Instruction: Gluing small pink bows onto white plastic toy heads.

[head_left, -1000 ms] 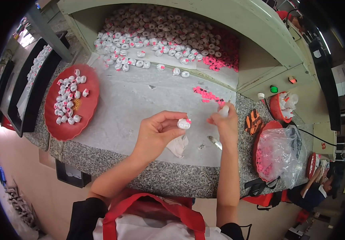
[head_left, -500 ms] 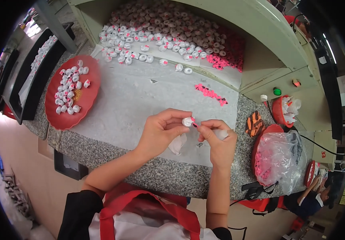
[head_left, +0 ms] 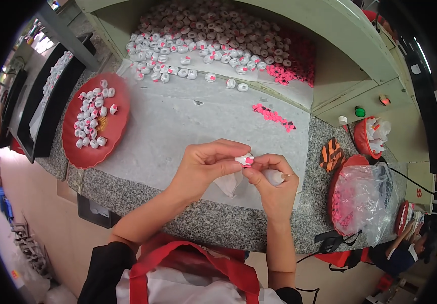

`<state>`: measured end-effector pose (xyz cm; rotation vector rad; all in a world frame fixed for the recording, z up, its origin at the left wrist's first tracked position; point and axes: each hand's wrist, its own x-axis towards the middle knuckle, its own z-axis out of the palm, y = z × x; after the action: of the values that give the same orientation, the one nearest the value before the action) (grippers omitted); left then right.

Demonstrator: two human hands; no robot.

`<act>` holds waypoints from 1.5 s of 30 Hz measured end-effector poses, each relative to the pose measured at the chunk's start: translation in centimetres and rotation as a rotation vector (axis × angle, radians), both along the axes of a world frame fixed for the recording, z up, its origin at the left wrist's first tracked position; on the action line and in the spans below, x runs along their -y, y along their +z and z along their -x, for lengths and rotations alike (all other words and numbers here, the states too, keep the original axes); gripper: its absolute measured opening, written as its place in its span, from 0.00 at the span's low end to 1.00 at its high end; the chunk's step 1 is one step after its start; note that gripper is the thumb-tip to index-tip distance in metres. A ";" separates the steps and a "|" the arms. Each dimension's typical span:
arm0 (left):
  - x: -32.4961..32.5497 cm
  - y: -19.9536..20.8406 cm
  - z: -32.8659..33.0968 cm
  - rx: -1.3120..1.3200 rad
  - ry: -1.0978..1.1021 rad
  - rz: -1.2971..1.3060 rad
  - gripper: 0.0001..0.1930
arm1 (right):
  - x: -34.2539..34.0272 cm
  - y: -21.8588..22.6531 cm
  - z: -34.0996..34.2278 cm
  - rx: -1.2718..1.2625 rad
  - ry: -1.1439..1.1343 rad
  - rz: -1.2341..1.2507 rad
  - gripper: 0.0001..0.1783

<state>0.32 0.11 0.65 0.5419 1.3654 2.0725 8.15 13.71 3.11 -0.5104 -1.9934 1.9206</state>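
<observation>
Between its thumb and fingers, my left hand (head_left: 194,169) pinches a small rounded white piece (head_left: 240,159). A pink bow-shaped part (head_left: 249,160) lies against that piece. My right hand (head_left: 275,188) has its thumb and forefinger closed at the bow's edge. Tucked in the same hand is a small white bottle (head_left: 273,177) with a thin tip. A white cloth or paper scrap (head_left: 227,185) shows below my left fingers; whether they hold it is unclear. Beyond my hands, a row of loose pink bows (head_left: 274,117) lies on the pale work sheet (head_left: 173,129).
A red scalloped plate (head_left: 114,134) at left carries several white pieces. Many more fill the green shelf (head_left: 325,99) behind. At right are orange-and-black striped parts (head_left: 332,154), a red basket (head_left: 362,138), and a plastic bag (head_left: 368,197) over a red dish. Another person (head_left: 398,258) sits far right.
My right hand has brought the pink bow up against the white piece, and the two hands are closer together. The white piece has turned, and the view has shifted slightly.
</observation>
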 end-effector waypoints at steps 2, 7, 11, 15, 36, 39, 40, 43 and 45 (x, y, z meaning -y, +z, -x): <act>-0.1 0.2 0.0 0.194 0.001 0.017 0.16 | -0.1 0.0 0.2 0.053 0.031 0.068 0.09; -1.0 -0.7 -1.0 -0.074 0.067 -0.025 0.15 | -0.7 -0.4 0.2 0.023 0.048 -0.061 0.10; -1.5 -1.3 -1.1 -0.132 0.143 0.020 0.12 | -0.9 -1.7 0.8 0.020 0.040 -0.024 0.10; -1.5 -1.4 -1.1 -0.045 0.147 0.078 0.12 | -0.7 -1.8 0.9 0.087 0.025 0.050 0.10; -1.1 -0.8 -1.3 -0.118 0.163 0.015 0.13 | 0.0 -1.8 0.3 0.007 0.011 0.131 0.08; -0.9 -0.4 -0.9 0.026 0.069 -0.016 0.16 | 0.0 -1.6 0.4 -0.002 0.002 0.139 0.08; -0.8 -0.4 -0.7 0.029 0.052 -0.028 0.17 | 0.0 -1.5 0.5 -0.002 -0.004 0.148 0.07; -0.9 -0.4 -0.8 0.015 0.046 -0.033 0.17 | -0.1 -1.6 0.2 -0.005 0.004 0.123 0.08; -0.9 -0.4 -0.8 0.002 0.059 -0.024 0.16 | 0.1 -1.5 0.3 -0.011 0.005 0.127 0.08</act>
<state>1.12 1.06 0.20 0.5160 1.3721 2.1383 7.83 13.66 1.59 -0.5259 -1.8759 2.0586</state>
